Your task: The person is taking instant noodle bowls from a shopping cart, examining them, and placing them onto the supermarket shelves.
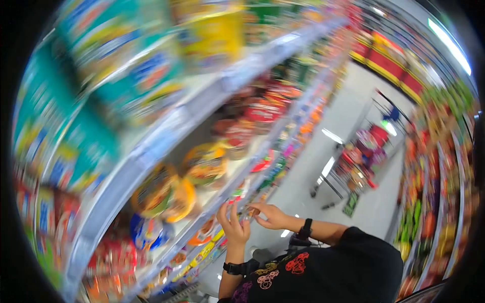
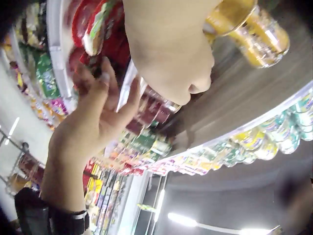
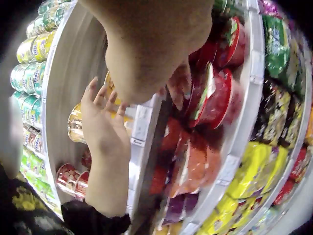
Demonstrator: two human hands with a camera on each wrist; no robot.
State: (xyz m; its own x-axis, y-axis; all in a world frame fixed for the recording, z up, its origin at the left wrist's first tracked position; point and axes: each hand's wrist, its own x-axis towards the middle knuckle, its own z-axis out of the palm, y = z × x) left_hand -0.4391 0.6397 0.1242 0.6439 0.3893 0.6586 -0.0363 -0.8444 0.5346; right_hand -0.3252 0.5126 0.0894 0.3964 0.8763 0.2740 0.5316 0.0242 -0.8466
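The red tub (image 3: 227, 100) sits on a shelf (image 3: 257, 63) beside another red tub (image 3: 231, 43), ahead of the fingertips of my right hand (image 1: 273, 217), which looks nearer to it than my left; those fingers bend loosely, apart, with nothing visible in them, and I cannot tell whether they touch it. My left hand (image 1: 234, 225) is spread near a golden cup (image 2: 264, 36), with teal packs (image 1: 48, 91) higher up.
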